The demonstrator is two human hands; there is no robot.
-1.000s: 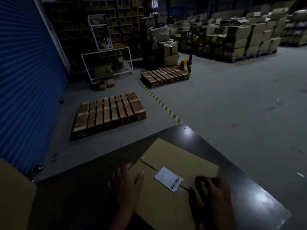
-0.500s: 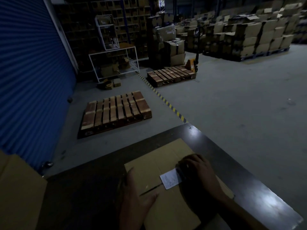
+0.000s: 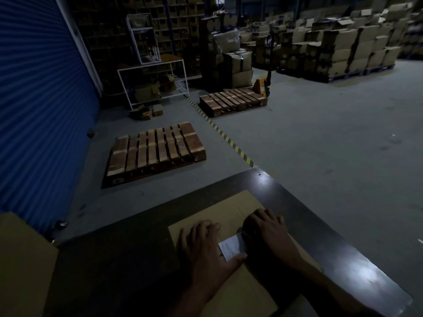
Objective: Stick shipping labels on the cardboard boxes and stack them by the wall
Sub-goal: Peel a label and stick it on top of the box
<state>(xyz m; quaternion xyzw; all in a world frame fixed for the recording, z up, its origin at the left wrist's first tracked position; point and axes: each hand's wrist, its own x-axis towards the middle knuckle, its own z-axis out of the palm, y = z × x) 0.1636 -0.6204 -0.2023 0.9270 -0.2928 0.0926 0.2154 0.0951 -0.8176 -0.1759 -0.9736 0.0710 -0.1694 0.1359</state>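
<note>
Your left hand (image 3: 206,250) lies flat on the cardboard box (image 3: 231,210), palm down, fingers together and thumb stretched out to touch the near edge of the white shipping label (image 3: 231,249). Your right hand (image 3: 270,232) lies palm down over the far right side of the label, fingers bent slightly and close together; it pinches nothing that you can see. Only the strip of label between your hands shows, lying on the top of the box near the seam between its flaps. The box sits on the dark, glossy tabletop (image 3: 357,268), towards its right end, turned at an angle to the edge.

At your left, at the near edge of the view, stands another cardboard box (image 3: 20,266), beside the blue roller shutter (image 3: 39,115).

Beyond the tabletop, a bare wooden pallet (image 3: 155,152) lies on the grey floor (image 3: 332,138) near the shutter. A yellow and black striped line (image 3: 229,140) runs across the floor from the corner of the tabletop towards a second pallet (image 3: 231,101), which has a yellow pallet jack (image 3: 263,86) at its far end. Left of that stands a white wire-frame rack (image 3: 153,81) with small boxes on the floor before it. Farthest off, stacks of cartons (image 3: 343,49) on pallets fill the dim background.
</note>
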